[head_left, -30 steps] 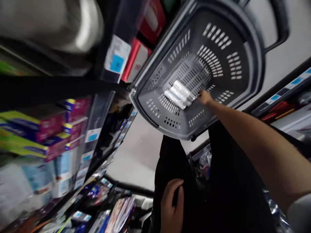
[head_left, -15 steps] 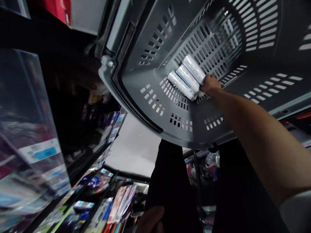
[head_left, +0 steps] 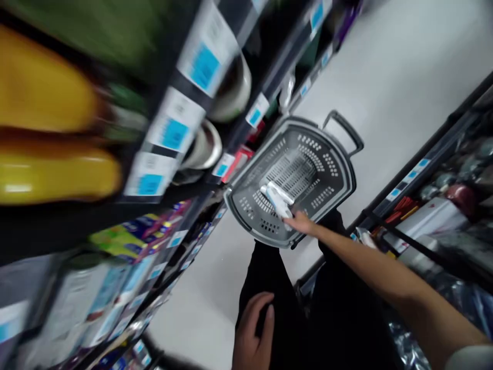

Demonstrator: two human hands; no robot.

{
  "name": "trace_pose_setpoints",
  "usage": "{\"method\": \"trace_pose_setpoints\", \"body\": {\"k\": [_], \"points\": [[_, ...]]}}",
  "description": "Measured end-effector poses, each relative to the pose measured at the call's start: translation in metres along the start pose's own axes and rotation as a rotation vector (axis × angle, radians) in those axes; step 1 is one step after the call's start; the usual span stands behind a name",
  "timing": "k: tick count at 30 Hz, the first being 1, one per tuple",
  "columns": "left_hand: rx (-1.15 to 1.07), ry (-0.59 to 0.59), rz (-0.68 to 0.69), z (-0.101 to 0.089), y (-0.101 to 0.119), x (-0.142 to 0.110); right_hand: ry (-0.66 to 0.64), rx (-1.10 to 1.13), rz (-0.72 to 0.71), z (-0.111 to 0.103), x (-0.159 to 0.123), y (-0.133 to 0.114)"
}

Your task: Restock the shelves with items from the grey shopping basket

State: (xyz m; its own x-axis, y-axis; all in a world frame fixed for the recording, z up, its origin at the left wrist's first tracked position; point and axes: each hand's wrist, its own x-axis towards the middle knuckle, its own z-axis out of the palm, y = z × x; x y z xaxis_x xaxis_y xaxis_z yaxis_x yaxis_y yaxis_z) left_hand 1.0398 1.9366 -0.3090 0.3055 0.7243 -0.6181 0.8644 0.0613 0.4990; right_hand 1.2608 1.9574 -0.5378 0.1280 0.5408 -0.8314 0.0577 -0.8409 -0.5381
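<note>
A grey plastic shopping basket [head_left: 252,221] rests on the floor between shelves, just ahead of my feet. Inside it, near the front left end, lie slim white wrapped packs [head_left: 280,192], close together. My right hand [head_left: 301,222] reaches over the basket's near rim and grips the near end of one white-and-blue wrapped pack [head_left: 278,201], which is tilted above the others. Motion blurs the print on it. Low in the view, my left hand [head_left: 254,329] hovers in front of my dark trouser leg. Its fingers are loosely curled, with the thumb apart and nothing visible between them.
Shelves with blue-and-white price labels [head_left: 174,134] run close along the left, holding yellow bottles [head_left: 57,172] and boxed goods. Another shelf rail [head_left: 404,186] stands at the right with bagged items. The basket's handle [head_left: 348,131] folds outward over the pale floor [head_left: 408,108].
My view has drawn back and up, so the whole basket shows. The gripped pack has tilted out of line with the others. My left hand has come further into view.
</note>
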Motion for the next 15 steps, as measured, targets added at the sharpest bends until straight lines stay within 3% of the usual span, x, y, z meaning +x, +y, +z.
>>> {"method": "trace_pose_setpoints", "body": {"k": [4,8,11,15], "points": [[0.139,0.145,0.383,-0.027,0.060,-0.004,-0.045,-0.040,-0.190,-0.030,-0.123,-0.043],[0.274,0.288,0.583,-0.065,0.108,-0.018,-0.141,0.025,-0.410,-0.060,-0.211,-0.084],[0.432,0.359,0.728,-0.097,0.121,-0.030,-0.158,-0.026,-0.535,-0.074,-0.252,-0.123],[0.599,0.475,0.846,-0.136,0.113,-0.040,-0.102,-0.117,-0.666,-0.078,-0.287,-0.173]]}}
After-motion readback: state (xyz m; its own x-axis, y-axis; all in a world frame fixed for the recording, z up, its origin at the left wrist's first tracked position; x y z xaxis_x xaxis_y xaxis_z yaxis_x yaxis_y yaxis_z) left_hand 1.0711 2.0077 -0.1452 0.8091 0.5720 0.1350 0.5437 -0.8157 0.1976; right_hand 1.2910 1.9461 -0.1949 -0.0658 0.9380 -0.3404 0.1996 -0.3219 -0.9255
